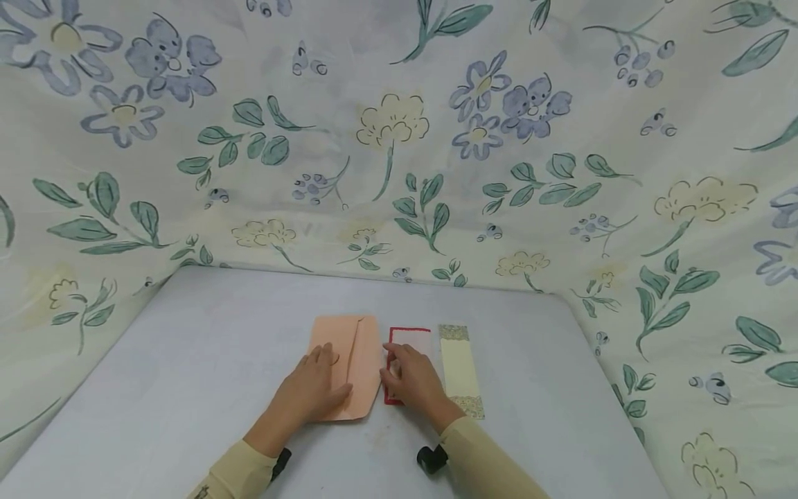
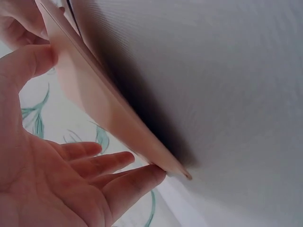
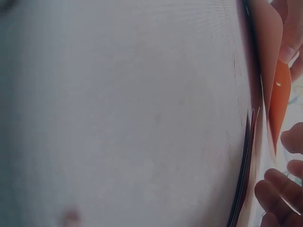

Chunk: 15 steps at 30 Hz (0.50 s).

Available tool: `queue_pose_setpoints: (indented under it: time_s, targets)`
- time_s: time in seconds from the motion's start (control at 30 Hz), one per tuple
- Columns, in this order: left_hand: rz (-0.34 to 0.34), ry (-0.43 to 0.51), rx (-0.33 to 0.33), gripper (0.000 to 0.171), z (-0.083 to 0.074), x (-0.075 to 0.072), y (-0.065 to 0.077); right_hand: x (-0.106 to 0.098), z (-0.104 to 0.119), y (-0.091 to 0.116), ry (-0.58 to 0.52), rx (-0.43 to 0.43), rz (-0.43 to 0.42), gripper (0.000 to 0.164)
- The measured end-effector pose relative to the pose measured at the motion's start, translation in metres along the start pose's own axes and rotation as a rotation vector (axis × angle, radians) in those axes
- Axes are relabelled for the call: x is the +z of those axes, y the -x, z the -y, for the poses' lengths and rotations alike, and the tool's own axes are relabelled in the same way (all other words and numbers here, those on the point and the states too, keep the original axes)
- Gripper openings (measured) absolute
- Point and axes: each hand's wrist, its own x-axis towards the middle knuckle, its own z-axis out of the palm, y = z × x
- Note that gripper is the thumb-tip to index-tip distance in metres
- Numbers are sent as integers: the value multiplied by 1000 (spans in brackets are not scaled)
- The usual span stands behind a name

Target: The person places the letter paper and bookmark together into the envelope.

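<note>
A peach paper envelope (image 1: 364, 367) lies on the white table with its flap seam running lengthwise. My left hand (image 1: 309, 384) rests on its left part, fingers spread and nearly straight. In the left wrist view, the thumb and fingertips touch the envelope (image 2: 90, 90). My right hand (image 1: 418, 380) is beside the envelope's right edge, over a red-bordered card (image 1: 411, 336), which it partly covers. From the right wrist, the envelope (image 3: 280, 97) shows a raised edge, and my right thumb and loosely bent fingers stand apart with nothing between them.
Right of the card lies a cream paper strip (image 1: 460, 367) with patterned ends. Floral cloth (image 1: 399, 152) hangs behind and around the table (image 1: 548, 374). Black wrist camera mounts (image 1: 431, 459) sit under both forearms.
</note>
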Motion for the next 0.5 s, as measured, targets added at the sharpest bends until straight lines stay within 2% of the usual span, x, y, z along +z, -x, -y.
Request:
queue_pose_setpoints:
  time_s: [0.27, 0.5]
  targets:
    - [-21, 17, 2, 83, 0, 2, 0, 3, 1, -2, 26, -29, -29, 47]
    - [-4, 25, 4, 82, -3, -1, 2, 8, 1, -5, -25, -5, 30, 44]
